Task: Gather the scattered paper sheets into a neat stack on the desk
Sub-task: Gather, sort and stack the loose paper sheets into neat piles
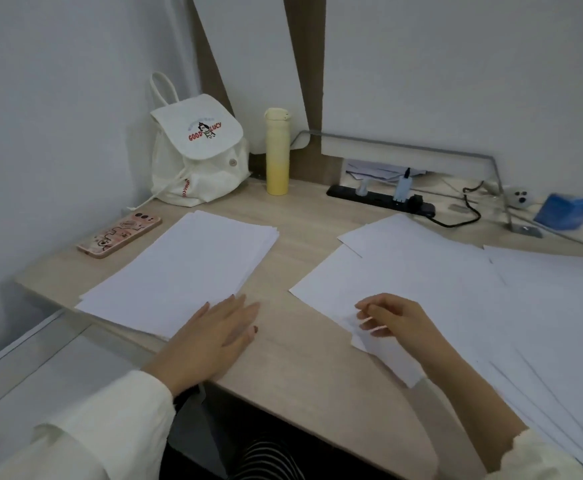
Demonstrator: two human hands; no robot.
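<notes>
Where already gathered, paper stack (179,271): left side of desk (300,368), edges slightly fanned; left hand (213,337) flat, fingers straight, tips on its near corner. Scattered sheets (456,289): right side, overlapping; right hand (394,323) curled, pinching one's buckled near edge. Light, limp, slippery, crease-prone; likely best taken by an edge.

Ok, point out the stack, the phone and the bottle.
stack (179,271): head view, middle of the top sheet.
phone (120,233): head view, centre of its patterned back.
bottle (277,168): head view, yellow body below the lid.
</notes>
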